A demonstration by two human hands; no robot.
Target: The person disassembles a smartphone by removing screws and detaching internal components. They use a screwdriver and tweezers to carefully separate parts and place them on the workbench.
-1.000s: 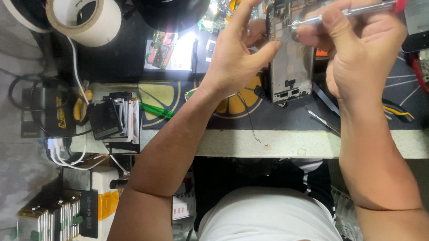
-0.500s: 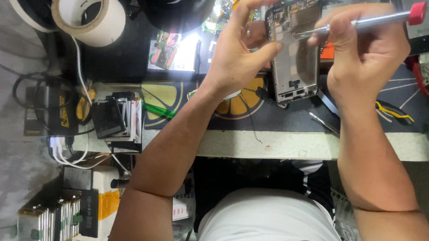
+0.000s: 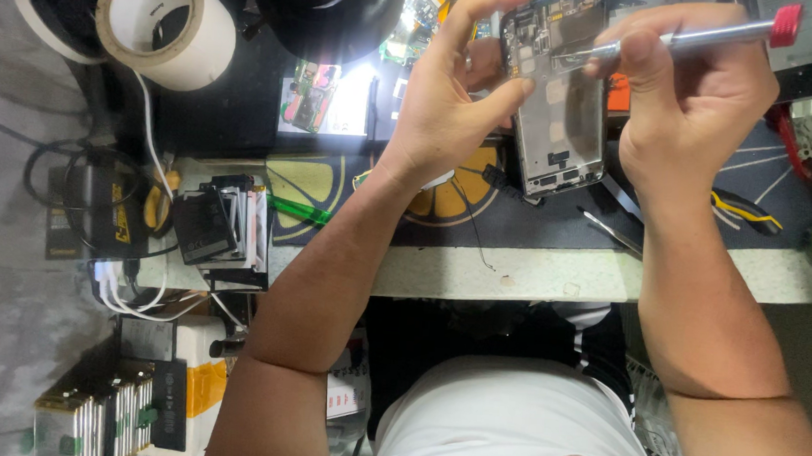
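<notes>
Phone (image 3: 564, 106), back off, gripped upright by my left hand (image 3: 456, 100) over mat (image 3: 519, 227). My right hand (image 3: 691, 95) pinches screwdriver (image 3: 690, 37), tip on phone's upper boards.

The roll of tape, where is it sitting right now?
In the head view the roll of tape lies at the top left of the bench, well left of the left hand, just above the white cable.
</notes>
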